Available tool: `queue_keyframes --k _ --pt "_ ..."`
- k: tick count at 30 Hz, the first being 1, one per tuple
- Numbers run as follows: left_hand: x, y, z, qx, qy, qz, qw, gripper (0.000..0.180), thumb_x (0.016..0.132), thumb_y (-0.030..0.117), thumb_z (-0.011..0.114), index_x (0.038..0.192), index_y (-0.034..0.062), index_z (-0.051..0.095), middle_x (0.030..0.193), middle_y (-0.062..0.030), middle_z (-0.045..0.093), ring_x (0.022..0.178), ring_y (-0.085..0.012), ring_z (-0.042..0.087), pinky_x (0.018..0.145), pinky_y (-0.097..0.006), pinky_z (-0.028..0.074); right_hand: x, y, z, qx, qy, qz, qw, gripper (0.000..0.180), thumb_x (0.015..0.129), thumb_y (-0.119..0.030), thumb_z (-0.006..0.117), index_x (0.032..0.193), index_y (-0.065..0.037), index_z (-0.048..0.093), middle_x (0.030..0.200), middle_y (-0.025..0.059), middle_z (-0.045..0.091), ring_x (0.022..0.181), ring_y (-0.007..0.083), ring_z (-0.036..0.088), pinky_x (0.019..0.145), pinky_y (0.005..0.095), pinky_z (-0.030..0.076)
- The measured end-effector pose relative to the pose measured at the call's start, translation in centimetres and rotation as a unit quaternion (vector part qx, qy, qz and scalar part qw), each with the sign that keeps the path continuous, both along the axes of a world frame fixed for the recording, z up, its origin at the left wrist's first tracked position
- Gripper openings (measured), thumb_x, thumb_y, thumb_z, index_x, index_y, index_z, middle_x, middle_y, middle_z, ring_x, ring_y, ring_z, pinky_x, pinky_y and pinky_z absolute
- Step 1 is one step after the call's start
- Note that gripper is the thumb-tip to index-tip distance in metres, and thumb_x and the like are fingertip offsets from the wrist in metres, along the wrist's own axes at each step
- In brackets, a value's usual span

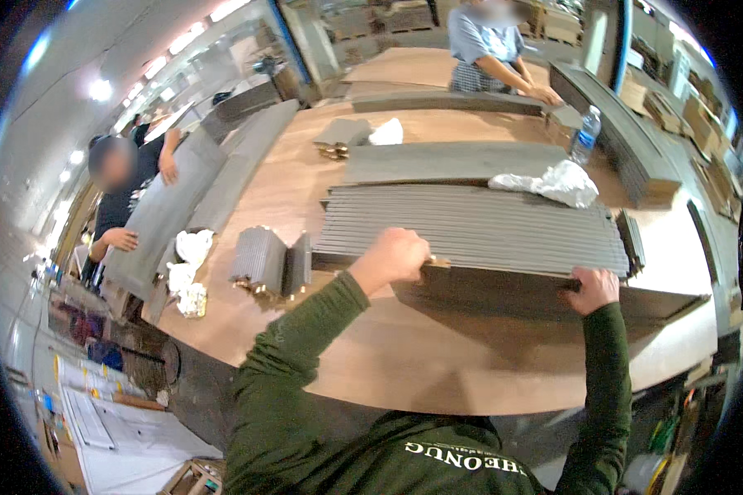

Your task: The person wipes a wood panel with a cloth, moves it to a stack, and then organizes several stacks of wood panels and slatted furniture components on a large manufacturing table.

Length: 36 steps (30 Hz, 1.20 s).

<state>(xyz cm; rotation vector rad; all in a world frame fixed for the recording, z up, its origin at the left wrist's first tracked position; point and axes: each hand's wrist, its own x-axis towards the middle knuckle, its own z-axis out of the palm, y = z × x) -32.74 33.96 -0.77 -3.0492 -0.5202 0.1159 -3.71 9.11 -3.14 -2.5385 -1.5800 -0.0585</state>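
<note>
A row of long grey boards [470, 227] stands packed side by side on the wooden table in front of me. My left hand [398, 257] is closed at the near edge of the row, toward its left part. A small tan piece [440, 262] sticks out from its fingers; its kind cannot be made out. At the right end, my right hand [596, 290] curls its fingers over the near edge of the front board, whose darker face [504, 293] drops to the table. The fingertips of both hands are partly hidden.
Short grey pieces [260, 257] stand left of the row. Crumpled white plastic [565, 183] and a water bottle [586, 136] lie beyond it. Long board stacks [615, 124] line the right side. Co-workers stand at the left [124, 186] and far side [491, 49].
</note>
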Motion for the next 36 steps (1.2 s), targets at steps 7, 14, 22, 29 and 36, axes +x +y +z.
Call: queue_keyframes --k 7,14,22,29,36 --pt "1.6 0.4 1.2 -0.18 0.052 0.042 0.981 0.04 0.062 0.036 0.074 0.094 0.0132 0.068 0.084 -0.0135 0.067 0.083 -0.0337 0.064 0.072 -0.042 0.051 0.1 1.3 -0.6 -0.02 -0.005 0.015 1.0 0.031 0.067 -0.037 0.075 0.086 -0.014 0.068 0.069 0.01 0.065 0.07 0.0306 0.065 0.065 0.0415 0.051" --pt "2.3 0.6 0.7 -0.088 0.105 -0.018 0.99 0.024 0.063 0.029 0.073 0.081 0.0149 0.07 0.074 -0.0141 0.065 0.074 -0.0352 0.062 0.065 -0.042 0.051 -0.1 0.0 -1.0 0.05 0.006 0.031 0.998 0.026 0.063 -0.034 0.077 0.078 -0.015 0.066 0.064 0.0075 0.064 0.067 0.0297 0.064 0.062 0.0419 0.049" --pt "2.7 1.1 0.0 -0.142 0.131 -0.019 0.981 0.017 0.064 0.024 0.073 0.07 0.0106 0.065 0.068 -0.013 0.063 0.069 -0.0355 0.06 0.06 -0.043 0.048 0.1 0.1 -1.2 0.1 0.007 0.072 0.992 0.022 0.062 -0.026 0.077 0.076 -0.014 0.064 0.064 0.0058 0.063 0.065 0.0282 0.062 0.064 0.0403 0.047" --pt "2.9 0.4 0.3 -0.086 0.089 -0.002 0.992 0.013 0.063 0.025 0.071 0.069 0.0135 0.068 0.068 -0.0135 0.063 0.067 -0.0351 0.061 0.06 -0.043 0.05 0.6 1.0 -1.0 0.099 0.006 0.044 0.994 0.024 0.062 -0.028 0.077 0.08 -0.016 0.066 0.062 0.0067 0.062 0.066 0.0306 0.062 0.062 0.0421 0.048" --pt "0.5 -4.2 -1.2 -0.081 0.119 -0.04 0.989 0.021 0.065 0.03 0.073 0.082 0.0176 0.071 0.071 -0.0111 0.065 0.07 -0.0332 0.064 0.065 -0.043 0.051 0.8 -3.4 -1.0 0.126 0.032 0.141 0.982 0.02 0.056 -0.018 0.078 0.063 -0.011 0.061 0.056 0.0064 0.059 0.054 0.0284 0.059 0.052 0.0376 0.046"
